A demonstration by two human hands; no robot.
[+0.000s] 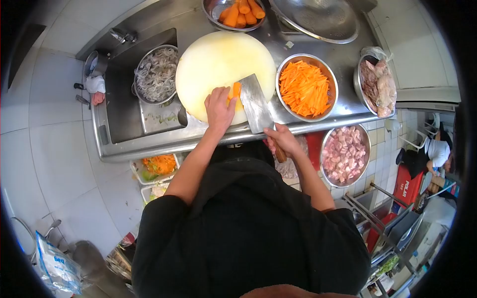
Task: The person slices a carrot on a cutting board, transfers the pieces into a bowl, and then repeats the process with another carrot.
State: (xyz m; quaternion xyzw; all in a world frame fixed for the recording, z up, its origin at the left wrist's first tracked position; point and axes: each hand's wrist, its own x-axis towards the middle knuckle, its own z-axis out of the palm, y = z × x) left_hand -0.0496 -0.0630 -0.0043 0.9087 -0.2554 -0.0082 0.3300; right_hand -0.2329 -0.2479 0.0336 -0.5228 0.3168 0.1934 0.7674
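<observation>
My left hand (218, 108) presses down on a piece of carrot (235, 92) lying on the round pale cutting board (208, 64). My right hand (281, 140) grips the wooden handle of a cleaver (254, 103), whose broad blade rests against the right side of the carrot. Right of the board stands a steel bowl of carrot strips (304, 87). At the back, a bowl of whole peeled carrots (240, 14) sits beyond the board.
A bowl of sliced onion (157, 73) sits in the sink on the left. A bowl of raw chicken (377, 84) is at the counter's right end, a bowl of diced meat (345, 154) lower down. A steel colander (318, 19) is at the back. Another person (435, 154) is at the far right.
</observation>
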